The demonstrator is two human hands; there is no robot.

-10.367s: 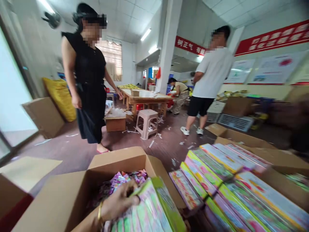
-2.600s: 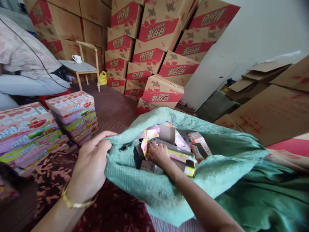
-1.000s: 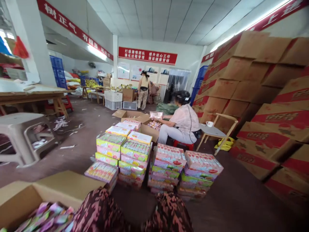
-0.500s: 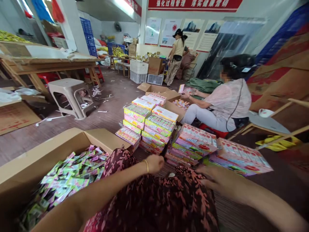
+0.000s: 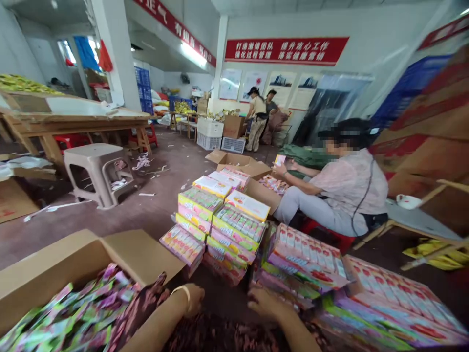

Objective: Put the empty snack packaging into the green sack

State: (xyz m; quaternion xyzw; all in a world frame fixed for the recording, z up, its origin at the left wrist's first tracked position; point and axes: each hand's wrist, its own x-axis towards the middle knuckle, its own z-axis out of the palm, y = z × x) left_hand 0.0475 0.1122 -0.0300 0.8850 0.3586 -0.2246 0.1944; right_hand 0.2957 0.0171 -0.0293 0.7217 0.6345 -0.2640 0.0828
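Note:
My left hand (image 5: 193,298), a gold bangle on its wrist, hangs low in front of my patterned lap (image 5: 143,309). Only its back shows, the fingers turned away. My right hand (image 5: 266,305) reaches to the foot of a stack of colourful flat boxes (image 5: 307,260), its fingers spread against the lowest ones. Beside my left arm stands an open cardboard carton (image 5: 76,254) full of small pink and green packets (image 5: 69,315). More flat-box stacks (image 5: 220,220) stand just ahead.
A person sits on a red stool (image 5: 344,190) behind the stacks, handling packets over another carton (image 5: 238,162). A plastic stool (image 5: 97,171) and wooden table (image 5: 73,122) stand left. Tall red-printed cartons (image 5: 432,122) fill the right. Two people (image 5: 258,117) stand at the back.
The view has lifted and swung a little right. Both my hands have dropped lower and closer to the floor; the right one has come in against the base of the nearest stack.

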